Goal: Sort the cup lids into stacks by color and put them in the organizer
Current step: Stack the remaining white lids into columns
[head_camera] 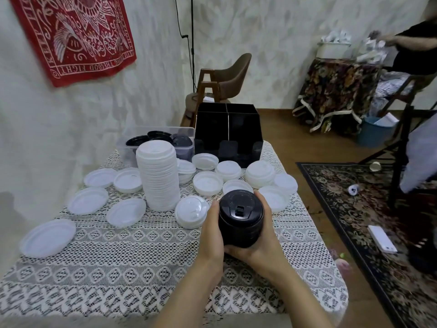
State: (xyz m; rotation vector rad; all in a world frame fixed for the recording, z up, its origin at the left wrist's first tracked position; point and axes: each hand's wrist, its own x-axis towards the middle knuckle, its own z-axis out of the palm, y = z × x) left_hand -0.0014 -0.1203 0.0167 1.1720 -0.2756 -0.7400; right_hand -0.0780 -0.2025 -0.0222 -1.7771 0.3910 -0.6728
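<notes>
Head view: the left hand (212,233) and right hand (262,242) both have their grip clamped round a stack of black lids (241,218), held over the near middle of the lace-covered surface (118,256). A tall stack of white lids (158,176) stands to its left among loose white lids (208,183). The black organizer (228,133) sits at the far edge beside a clear tub (125,147).
</notes>
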